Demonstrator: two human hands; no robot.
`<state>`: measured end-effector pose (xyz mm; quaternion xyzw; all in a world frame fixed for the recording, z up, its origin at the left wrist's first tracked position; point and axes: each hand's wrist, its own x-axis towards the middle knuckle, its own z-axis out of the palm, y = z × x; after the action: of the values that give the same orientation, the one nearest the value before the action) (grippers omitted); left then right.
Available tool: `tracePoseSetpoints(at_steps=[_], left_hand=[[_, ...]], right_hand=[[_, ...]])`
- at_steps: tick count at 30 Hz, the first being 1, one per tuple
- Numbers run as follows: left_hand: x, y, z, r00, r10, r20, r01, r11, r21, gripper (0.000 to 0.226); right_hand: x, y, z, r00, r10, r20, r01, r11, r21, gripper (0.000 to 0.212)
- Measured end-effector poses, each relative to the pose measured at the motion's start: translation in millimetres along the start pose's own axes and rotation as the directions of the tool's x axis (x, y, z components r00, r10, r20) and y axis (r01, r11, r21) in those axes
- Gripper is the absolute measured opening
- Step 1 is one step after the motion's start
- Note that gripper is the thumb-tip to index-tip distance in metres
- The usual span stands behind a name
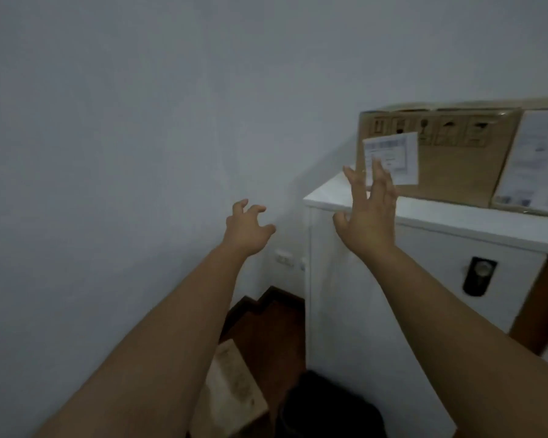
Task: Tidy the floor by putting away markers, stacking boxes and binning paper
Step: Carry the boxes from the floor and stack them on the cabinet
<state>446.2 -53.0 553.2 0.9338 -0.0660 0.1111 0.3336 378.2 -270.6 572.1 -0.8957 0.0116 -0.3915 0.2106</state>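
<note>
A brown cardboard box (456, 159) with white labels and handling symbols stands on top of a white cabinet (424, 216) at the right. My right hand (369, 213) is raised in front of the box's left end, fingers spread, holding nothing; whether it touches the box I cannot tell. My left hand (247, 229) hovers to the left of the cabinet in front of the wall, fingers curled apart and empty. A second pale box or block (231, 390) lies low on the floor between my arms.
A plain white wall fills the left and top. Dark wooden floor (266, 324) shows beside the cabinet, with a wall socket (283, 257) low on the wall. A dark object (329, 406) sits at the cabinet's foot. The cabinet front carries a black lock (480, 276).
</note>
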Motion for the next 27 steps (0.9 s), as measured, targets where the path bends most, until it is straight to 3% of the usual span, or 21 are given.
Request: tracePoseSetpoints(at_steps=[5, 8, 12, 19, 25, 27], left_hand=[[-84, -146, -43, 0.944, -0.33, 0.015, 0.33, 0.944, -0.022, 0.05], [-138, -225, -69, 0.863, -0.504, -0.017, 0.504, 0.864, -0.023, 0.051], [-210, -309, -90, 0.746, -0.664, -0.051, 0.663, 0.747, -0.04, 0.048], [-315, -424, -47, 0.516, -0.853, 0.077, 0.849, 0.497, -0.181, 0.043], [-394, -547, 53, 0.325, -0.929, 0.177, 0.905, 0.252, -0.343, 0.063], [-401, -549, 71, 0.331, -0.928, 0.172, 0.886, 0.243, -0.395, 0.076]], right_hand=[[-70, -86, 97, 0.913, -0.064, 0.404, 0.014, 0.992, 0.126, 0.067], [-114, -127, 148, 0.775, -0.081, 0.626, -0.03, 0.986, 0.165, 0.065], [-171, -174, 205, 0.581, -0.088, 0.809, -0.058, 0.987, 0.149, 0.064], [-277, -210, 280, 0.23, -0.011, 0.973, -0.246, 0.967, 0.069, 0.067], [-348, -215, 315, 0.123, 0.145, 0.982, -0.28, 0.954, -0.106, 0.046], [-359, -213, 326, 0.081, 0.141, 0.987, -0.353, 0.93, -0.104, 0.04]])
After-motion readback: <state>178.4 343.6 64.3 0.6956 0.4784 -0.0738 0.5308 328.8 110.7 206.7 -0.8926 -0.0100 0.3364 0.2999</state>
